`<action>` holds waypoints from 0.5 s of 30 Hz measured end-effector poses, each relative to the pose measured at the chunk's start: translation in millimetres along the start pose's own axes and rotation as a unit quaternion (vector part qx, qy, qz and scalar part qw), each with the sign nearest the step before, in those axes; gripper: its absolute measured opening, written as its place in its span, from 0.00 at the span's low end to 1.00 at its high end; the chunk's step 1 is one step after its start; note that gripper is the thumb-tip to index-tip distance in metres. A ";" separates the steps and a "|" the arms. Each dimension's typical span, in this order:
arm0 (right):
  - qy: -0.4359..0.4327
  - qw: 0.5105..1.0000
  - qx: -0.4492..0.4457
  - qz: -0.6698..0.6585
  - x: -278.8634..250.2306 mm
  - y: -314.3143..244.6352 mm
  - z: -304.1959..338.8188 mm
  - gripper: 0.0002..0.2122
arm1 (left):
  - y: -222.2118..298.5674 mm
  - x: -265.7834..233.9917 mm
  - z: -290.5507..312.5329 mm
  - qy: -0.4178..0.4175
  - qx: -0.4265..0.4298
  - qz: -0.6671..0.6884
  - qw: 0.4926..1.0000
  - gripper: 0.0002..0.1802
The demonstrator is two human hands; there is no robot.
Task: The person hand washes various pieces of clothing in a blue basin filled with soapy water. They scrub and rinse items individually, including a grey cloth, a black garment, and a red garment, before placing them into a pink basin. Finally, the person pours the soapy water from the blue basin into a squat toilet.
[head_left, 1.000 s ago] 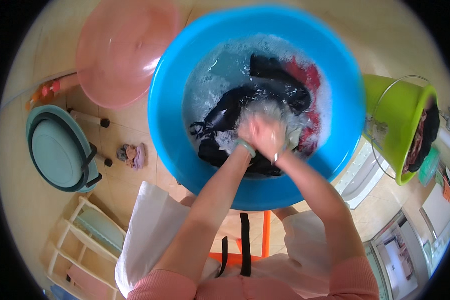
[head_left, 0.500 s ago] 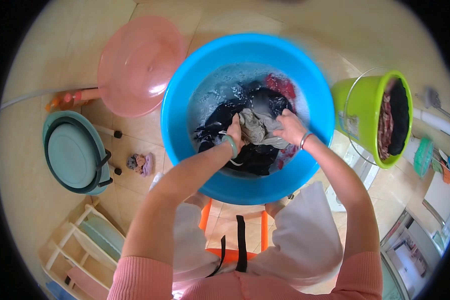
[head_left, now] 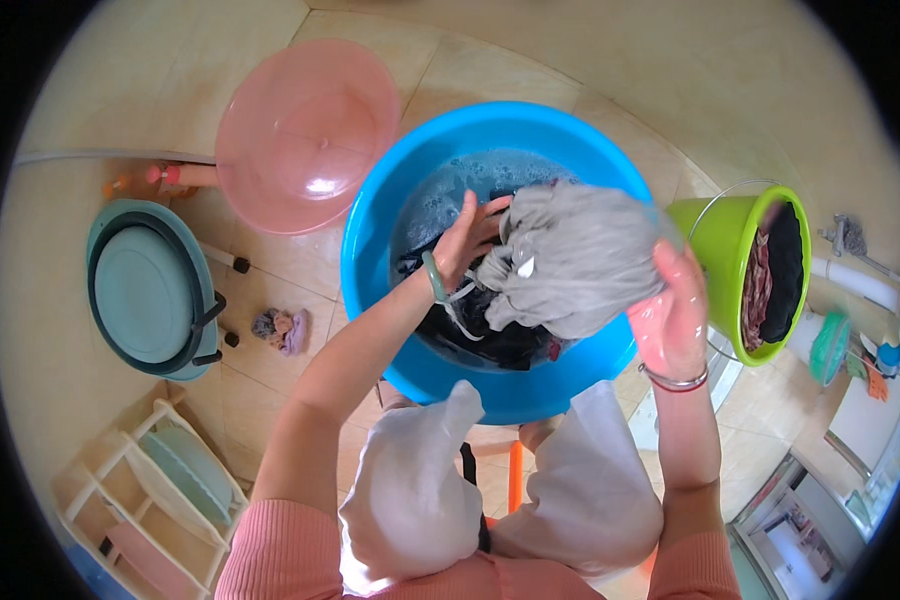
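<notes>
A wet, bunched grey garment (head_left: 580,260) is lifted above the blue basin (head_left: 370,190). My right hand (head_left: 670,315) holds its right side, palm showing and some fingers hidden by the cloth. At the garment's left edge is my left hand (head_left: 467,240), fingers spread and thumb raised; whether its fingertips touch the cloth is hard to tell. A thin white cord (head_left: 460,318) hangs below my left wrist. Dark clothes (head_left: 480,335) lie under it in the soapy water (head_left: 440,195), and a bit of red cloth (head_left: 554,350) peeks out.
Right of the basin, a tilted green bucket (head_left: 715,235) holds dark and reddish clothes. A pink basin (head_left: 270,120) stands at the far left. Folded teal basins (head_left: 145,290), small scrunched cloths (head_left: 282,330) and a cream rack (head_left: 120,480) are on the left. An orange stool (head_left: 515,475) is beneath me.
The grey garment has risen out of the water and swung right, spread larger. My right hand moved right and up with it; my left hand has opened its fingers.
</notes>
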State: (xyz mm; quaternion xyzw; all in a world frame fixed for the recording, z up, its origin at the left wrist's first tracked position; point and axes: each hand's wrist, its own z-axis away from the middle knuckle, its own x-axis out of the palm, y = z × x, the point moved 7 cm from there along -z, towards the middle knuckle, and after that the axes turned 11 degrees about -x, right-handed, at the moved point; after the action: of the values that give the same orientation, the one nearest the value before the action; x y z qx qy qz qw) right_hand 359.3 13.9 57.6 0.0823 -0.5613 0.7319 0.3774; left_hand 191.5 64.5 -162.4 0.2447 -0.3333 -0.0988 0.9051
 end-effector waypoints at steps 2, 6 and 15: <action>-0.003 1.000 -0.008 -0.026 9.0 -5.2 -20.0 0.15 | 12.3 26.0 15.0 -0.091 -0.010 0.187 0.978 0.49; -0.055 0.998 0.002 0.015 -16.9 42.2 -68.5 0.14 | 7.6 3.9 19.7 -0.114 0.013 0.357 0.927 0.42; -0.016 0.679 -0.277 0.679 -83.9 134.6 -158.7 0.34 | -17.7 -61.2 21.2 0.260 0.043 0.237 0.935 0.36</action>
State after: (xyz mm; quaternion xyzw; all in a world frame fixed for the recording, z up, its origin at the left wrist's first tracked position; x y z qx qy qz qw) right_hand 379.5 104.1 -146.9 -0.4186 -0.6461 0.5966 -0.2269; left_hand 131.0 62.2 -191.5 0.2144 -0.1382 0.2007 0.9459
